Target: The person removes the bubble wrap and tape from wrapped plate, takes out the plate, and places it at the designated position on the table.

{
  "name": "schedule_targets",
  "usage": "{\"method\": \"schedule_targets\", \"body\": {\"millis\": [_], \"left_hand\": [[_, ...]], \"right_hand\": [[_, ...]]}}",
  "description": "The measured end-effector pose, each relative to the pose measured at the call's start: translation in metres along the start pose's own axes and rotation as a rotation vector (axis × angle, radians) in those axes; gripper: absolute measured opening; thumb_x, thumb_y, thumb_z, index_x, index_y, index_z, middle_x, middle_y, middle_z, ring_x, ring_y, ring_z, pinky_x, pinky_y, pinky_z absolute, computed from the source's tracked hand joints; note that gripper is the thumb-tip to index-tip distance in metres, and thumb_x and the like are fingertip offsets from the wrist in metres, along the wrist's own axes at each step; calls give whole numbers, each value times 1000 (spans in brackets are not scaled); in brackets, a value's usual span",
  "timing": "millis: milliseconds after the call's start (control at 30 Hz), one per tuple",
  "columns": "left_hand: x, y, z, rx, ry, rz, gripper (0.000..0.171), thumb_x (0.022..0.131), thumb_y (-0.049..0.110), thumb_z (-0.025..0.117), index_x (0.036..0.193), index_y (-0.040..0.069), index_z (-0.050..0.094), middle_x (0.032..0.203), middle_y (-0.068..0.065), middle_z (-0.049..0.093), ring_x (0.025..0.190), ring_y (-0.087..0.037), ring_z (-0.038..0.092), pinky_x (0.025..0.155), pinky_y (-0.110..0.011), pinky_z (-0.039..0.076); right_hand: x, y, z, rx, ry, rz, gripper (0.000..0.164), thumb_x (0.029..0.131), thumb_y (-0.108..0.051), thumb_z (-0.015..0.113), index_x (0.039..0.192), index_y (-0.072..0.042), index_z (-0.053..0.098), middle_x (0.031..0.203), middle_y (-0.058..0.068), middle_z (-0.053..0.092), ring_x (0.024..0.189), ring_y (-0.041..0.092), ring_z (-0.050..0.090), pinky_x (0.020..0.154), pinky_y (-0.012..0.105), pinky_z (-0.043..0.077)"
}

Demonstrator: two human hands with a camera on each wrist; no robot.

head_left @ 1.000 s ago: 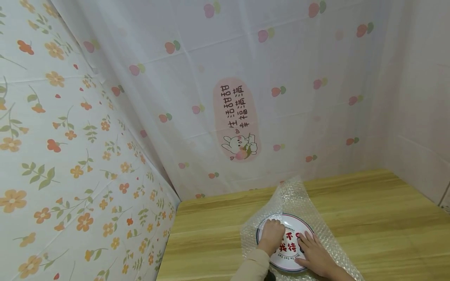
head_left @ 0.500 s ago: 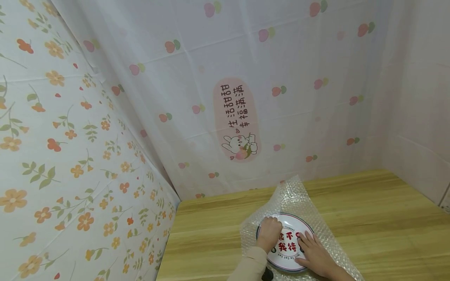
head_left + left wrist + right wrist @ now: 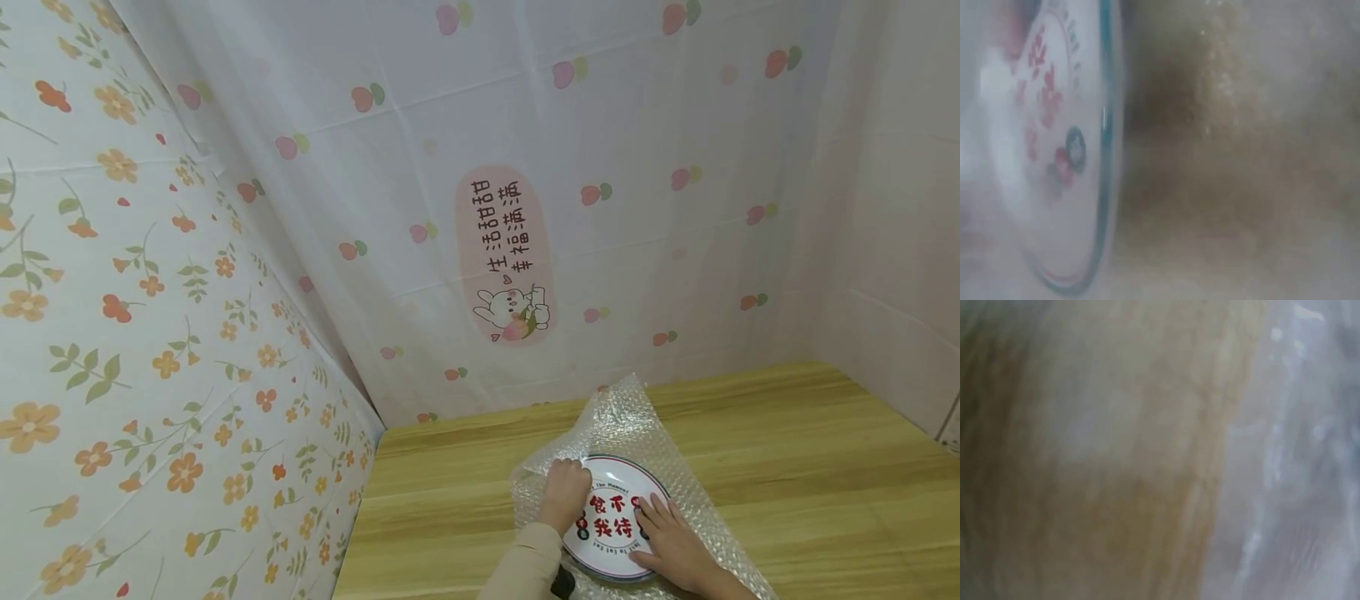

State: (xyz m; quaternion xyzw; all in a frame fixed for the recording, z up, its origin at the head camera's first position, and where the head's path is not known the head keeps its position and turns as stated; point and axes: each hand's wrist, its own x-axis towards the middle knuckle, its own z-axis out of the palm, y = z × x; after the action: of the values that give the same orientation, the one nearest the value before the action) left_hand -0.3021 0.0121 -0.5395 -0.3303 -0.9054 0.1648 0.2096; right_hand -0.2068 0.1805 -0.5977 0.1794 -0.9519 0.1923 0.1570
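A round white plate point(image 3: 609, 550) with a dark rim and red Chinese characters lies on bubble wrap point(image 3: 628, 421) in the head view. At the plate's left rim, my left hand point(image 3: 567, 493) has its fingers curled and appears to grip a flap of the wrap; the fingertips are hidden. My right hand point(image 3: 671, 542) rests on the plate's right side with fingers extended. The left wrist view has the plate point(image 3: 1041, 206) close and blurred, with wrap beside it. In the right wrist view, only wrap point(image 3: 1297, 487) and the tabletop show, no hand.
A wood-grain table point(image 3: 787, 467) extends to both sides of the wrap. Behind it hangs a pale curtain point(image 3: 637, 250) with fruit prints, and a flowered cloth point(image 3: 187, 333) stands at the left. A black object point(image 3: 562, 582) is under the left sleeve.
My left hand has moved left across the plate to its rim, and the wrap's fold has shifted with it. More of the plate's lettering shows. My right hand has stayed in place.
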Motion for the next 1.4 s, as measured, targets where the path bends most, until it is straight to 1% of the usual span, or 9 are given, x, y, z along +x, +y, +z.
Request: {"method": "schedule_targets", "body": {"millis": [100,200,433,533,767,933,1100,1233,1400], "left_hand": [[0,-3,1,4,21,-8,10,63,23,74,67,23,64,66,8,55,62,-7,50,61,-20,38],[0,-6,4,23,44,-14,10,63,25,73,67,23,65,65,7,55,62,-8,50,61,-21,38],[0,-14,12,42,69,-33,6,66,22,71,70,21,66,66,6,56,62,-9,50,60,-21,38],[0,-18,14,43,84,-44,4,67,21,68,71,20,67,66,5,56,61,-9,50,59,-22,38],[-3,-31,18,31,91,-94,6,73,21,62,71,18,67,67,4,56,65,-10,50,60,-24,39],[-5,-37,21,19,43,-146,9,77,22,61,80,16,67,77,2,55,77,-13,51,65,-25,42],[-6,-41,23,12,-46,-205,24,81,26,58,98,11,66,103,-3,56,99,-18,51,76,-31,44],[-7,-43,25,19,-106,-236,34,84,28,53,111,9,61,121,-7,51,112,-22,46,82,-35,42],[-9,-46,29,25,-132,-289,47,84,31,53,125,9,51,135,-12,38,122,-26,36,85,-36,40]], "right_hand": [[0,0,1,-22,20,-14,65,74,-45,62,109,11,57,119,26,50,112,49,39,102,28,-11],[0,0,1,-24,26,-15,65,74,-45,62,108,11,57,119,26,50,112,48,39,100,26,-12],[2,-1,-3,17,-10,23,66,75,-45,63,110,11,56,121,26,49,116,48,34,105,42,1],[3,0,-3,13,-19,23,66,76,-45,62,111,10,56,122,26,48,117,48,34,104,43,1],[4,3,0,-17,0,10,67,75,-47,61,110,10,57,121,24,49,115,47,37,99,24,-14],[5,4,1,-11,-19,18,68,76,-47,61,111,10,56,123,25,48,117,47,34,97,23,-16],[5,5,1,-6,-21,18,68,76,-47,61,112,10,56,123,25,48,117,47,34,97,22,-16],[4,5,2,-18,0,3,67,75,-47,62,110,10,57,121,25,49,115,47,36,96,22,-16],[4,4,1,-8,-26,21,68,75,-47,61,111,11,56,122,26,48,116,47,35,96,22,-17]]}}
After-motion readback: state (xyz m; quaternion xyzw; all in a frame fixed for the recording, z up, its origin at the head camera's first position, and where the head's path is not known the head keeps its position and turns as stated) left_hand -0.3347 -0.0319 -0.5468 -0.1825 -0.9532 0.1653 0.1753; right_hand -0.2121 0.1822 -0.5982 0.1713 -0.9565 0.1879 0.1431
